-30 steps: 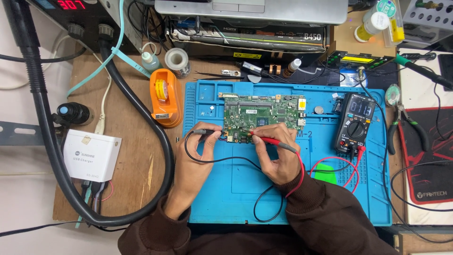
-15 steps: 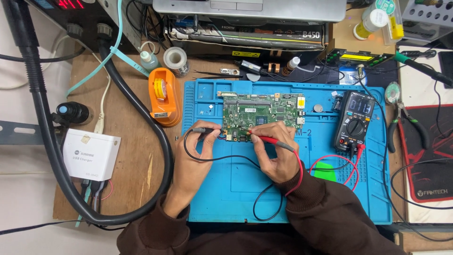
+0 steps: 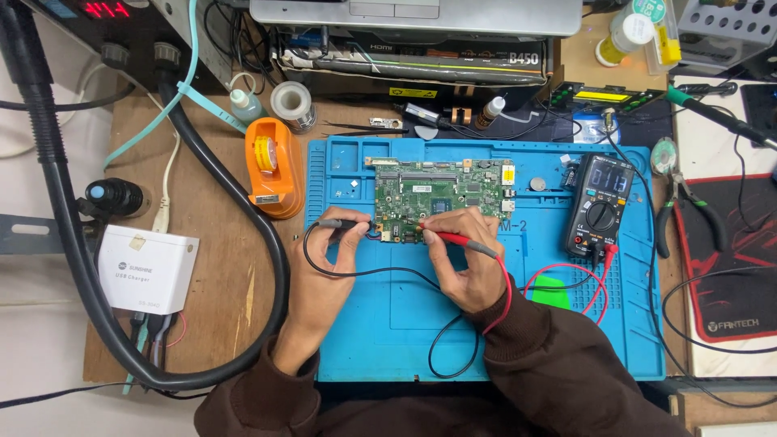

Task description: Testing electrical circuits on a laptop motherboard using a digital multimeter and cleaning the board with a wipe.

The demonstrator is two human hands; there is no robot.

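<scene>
left hand (image 3: 328, 271) pinches a thin black test probe (image 3: 340, 222), right hand (image 3: 465, 263) a thin red test probe (image 3: 461, 240); both tips touch the green rectangular circuit board (image 3: 441, 190) just beyond the hands.

dark multimeter screen (image 3: 609, 180) right on blue mat, red digit display (image 3: 106, 10) top left on black unit, white box (image 3: 147, 269) with grey label at left, yellow label strip (image 3: 600, 95) top right, small yellow sticker (image 3: 407, 91) on black case

A worn brown wooden tabletop (image 3: 214, 267) fills the view under even light, with a pale white surface (image 3: 40, 372) at nine o'clock.
</scene>
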